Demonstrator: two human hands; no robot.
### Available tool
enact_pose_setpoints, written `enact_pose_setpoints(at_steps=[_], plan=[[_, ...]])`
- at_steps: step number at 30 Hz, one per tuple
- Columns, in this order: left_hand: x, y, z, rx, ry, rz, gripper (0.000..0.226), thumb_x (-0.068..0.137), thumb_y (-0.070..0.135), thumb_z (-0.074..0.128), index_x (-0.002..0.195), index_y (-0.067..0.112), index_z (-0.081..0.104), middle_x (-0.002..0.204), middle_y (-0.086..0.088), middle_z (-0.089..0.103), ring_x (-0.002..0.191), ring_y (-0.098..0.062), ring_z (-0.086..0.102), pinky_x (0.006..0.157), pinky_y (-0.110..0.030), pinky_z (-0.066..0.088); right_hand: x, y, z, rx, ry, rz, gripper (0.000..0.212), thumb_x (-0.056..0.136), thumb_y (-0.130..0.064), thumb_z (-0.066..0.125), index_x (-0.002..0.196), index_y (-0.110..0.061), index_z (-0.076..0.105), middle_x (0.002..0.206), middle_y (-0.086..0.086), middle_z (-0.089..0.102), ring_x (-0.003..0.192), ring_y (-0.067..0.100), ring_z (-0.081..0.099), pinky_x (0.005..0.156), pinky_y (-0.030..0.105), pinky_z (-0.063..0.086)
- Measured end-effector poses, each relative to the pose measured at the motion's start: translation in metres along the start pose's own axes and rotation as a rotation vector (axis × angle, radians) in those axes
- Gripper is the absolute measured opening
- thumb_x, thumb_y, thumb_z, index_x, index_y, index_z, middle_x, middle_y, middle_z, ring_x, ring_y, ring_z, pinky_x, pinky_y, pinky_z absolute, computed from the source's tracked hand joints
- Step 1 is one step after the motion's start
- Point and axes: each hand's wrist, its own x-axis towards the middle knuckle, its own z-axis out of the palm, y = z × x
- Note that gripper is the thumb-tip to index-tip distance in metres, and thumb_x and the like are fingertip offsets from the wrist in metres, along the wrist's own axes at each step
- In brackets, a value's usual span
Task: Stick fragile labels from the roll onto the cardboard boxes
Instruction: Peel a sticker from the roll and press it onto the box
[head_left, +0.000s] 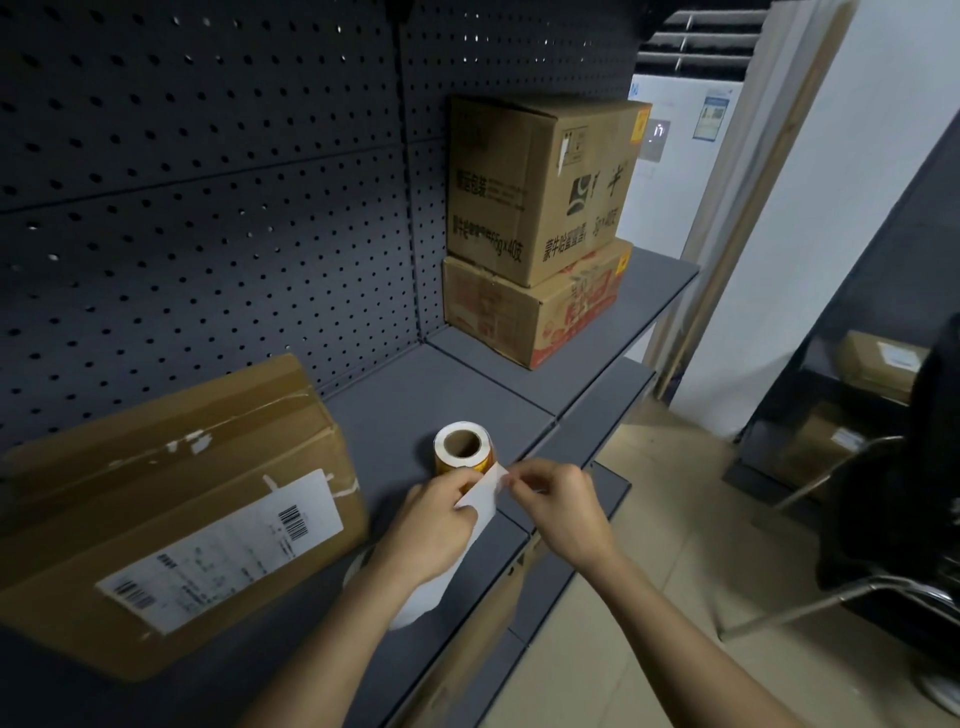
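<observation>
While the left hand (436, 525) grips the white paper strip (484, 493) off the yellow label roll (462, 453), the right hand (561, 506) pinches its corner; flimsy stuff, likely best peeled edge-first.

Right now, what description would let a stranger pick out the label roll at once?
On the grey shelf backed by pegboard, look between the large flat box on the left and the two stacked boxes at the back right. The label roll stands upright there, its white strip pinched by the left hand and right hand. Unlike the cartons, it is a small, hollow white cylinder.
</observation>
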Motion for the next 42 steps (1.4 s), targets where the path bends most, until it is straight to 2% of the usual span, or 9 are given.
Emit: enact_pose_setpoints(at_steps=[6, 14, 16, 19, 22, 25, 31, 37, 42], plan=[[-0.005, -0.006, -0.006, 0.027, 0.072, -0.026, 0.034, 0.089, 0.004, 0.044, 0.108, 0.026, 0.063, 0.068, 0.011, 0.048, 0.064, -0.013, 0.047, 0.056, -0.021, 0.036, 0.000, 0.009, -0.009, 0.107, 0.132, 0.185, 0.018, 0.089, -0.015, 0.064, 0.075, -0.021, 0.073, 0.072, 0.002, 0.072, 0.062, 0.012, 0.061, 0.059, 0.024, 0.049], [-0.016, -0.010, -0.013, 0.028, 0.124, -0.076, 0.049, 0.092, 0.007, 0.045, 0.132, 0.033, 0.057, 0.119, -0.003, 0.067, 0.105, -0.024, 0.058, 0.089, -0.033, 0.047, -0.005, 0.017, -0.021, 0.132, 0.221, 0.233, 0.016, 0.086, -0.016, 0.062, 0.073, -0.014, 0.072, 0.075, 0.011, 0.071, 0.078, 0.035, 0.066, 0.066, 0.047, 0.056], [-0.018, -0.011, -0.014, 0.030, 0.121, -0.066, 0.050, 0.092, 0.008, 0.047, 0.133, 0.033, 0.056, 0.108, -0.008, 0.068, 0.101, -0.025, 0.061, 0.086, -0.035, 0.049, -0.008, 0.013, -0.022, 0.136, 0.228, 0.220, 0.015, 0.087, -0.016, 0.063, 0.074, -0.015, 0.072, 0.075, 0.010, 0.071, 0.079, 0.034, 0.066, 0.069, 0.048, 0.056], [-0.024, -0.009, -0.015, 0.012, 0.128, -0.035, 0.042, 0.091, 0.013, 0.055, 0.129, 0.031, 0.059, 0.074, 0.004, 0.060, 0.079, -0.014, 0.060, 0.070, -0.021, 0.045, -0.014, 0.000, -0.022, 0.148, 0.243, 0.183, 0.015, 0.088, -0.017, 0.063, 0.075, -0.017, 0.071, 0.073, 0.004, 0.071, 0.075, 0.022, 0.067, 0.069, 0.040, 0.056], [-0.028, -0.006, -0.015, -0.034, 0.172, -0.008, 0.029, 0.088, 0.027, 0.065, 0.116, 0.031, 0.065, 0.093, 0.011, 0.062, 0.090, -0.007, 0.061, 0.078, -0.022, 0.047, -0.022, -0.018, -0.019, 0.113, 0.261, 0.097, 0.015, 0.091, -0.020, 0.064, 0.078, -0.023, 0.071, 0.073, -0.007, 0.071, 0.073, 0.004, 0.066, 0.068, 0.025, 0.054], [-0.033, 0.002, -0.017, -0.277, 0.239, -0.003, 0.012, 0.087, 0.033, 0.069, 0.097, 0.028, 0.073, 0.090, 0.010, 0.071, 0.086, -0.001, 0.067, 0.077, -0.021, 0.052, -0.030, -0.040, -0.015, 0.115, 0.259, -0.005, 0.011, 0.092, -0.020, 0.065, 0.084, -0.024, 0.072, 0.078, -0.012, 0.072, 0.078, 0.001, 0.067, 0.071, 0.019, 0.054], [-0.047, 0.025, -0.032, -0.833, 0.231, -0.068, 0.023, 0.095, 0.028, 0.061, 0.093, 0.009, 0.075, 0.087, -0.014, 0.075, 0.076, -0.020, 0.070, 0.070, -0.030, 0.055, -0.045, -0.066, 0.004, -0.145, 0.203, -0.416, 0.010, 0.093, -0.027, 0.065, 0.097, -0.021, 0.072, 0.093, -0.011, 0.068, 0.083, 0.004, 0.063, 0.071, 0.023, 0.052], [-0.059, 0.009, -0.046, -0.708, 0.365, -0.025, 0.011, 0.094, 0.011, 0.063, 0.087, 0.013, 0.072, 0.078, -0.005, 0.075, 0.068, -0.011, 0.067, 0.063, -0.025, 0.054, -0.046, -0.072, 0.023, -0.292, 0.142, -0.685, 0.015, 0.093, -0.029, 0.066, 0.101, -0.018, 0.072, 0.099, -0.006, 0.067, 0.090, 0.014, 0.063, 0.076, 0.034, 0.053], [-0.072, -0.007, -0.054, -0.568, 0.458, -0.007, 0.015, 0.093, 0.007, 0.063, 0.084, 0.014, 0.073, 0.073, -0.003, 0.073, 0.064, -0.009, 0.066, 0.060, -0.023, 0.051, -0.042, -0.075, 0.028, -0.291, 0.050, -0.677, 0.027, 0.091, -0.043, 0.066, 0.107, -0.022, 0.070, 0.107, -0.007, 0.064, 0.099, 0.013, 0.061, 0.085, 0.034, 0.052]])
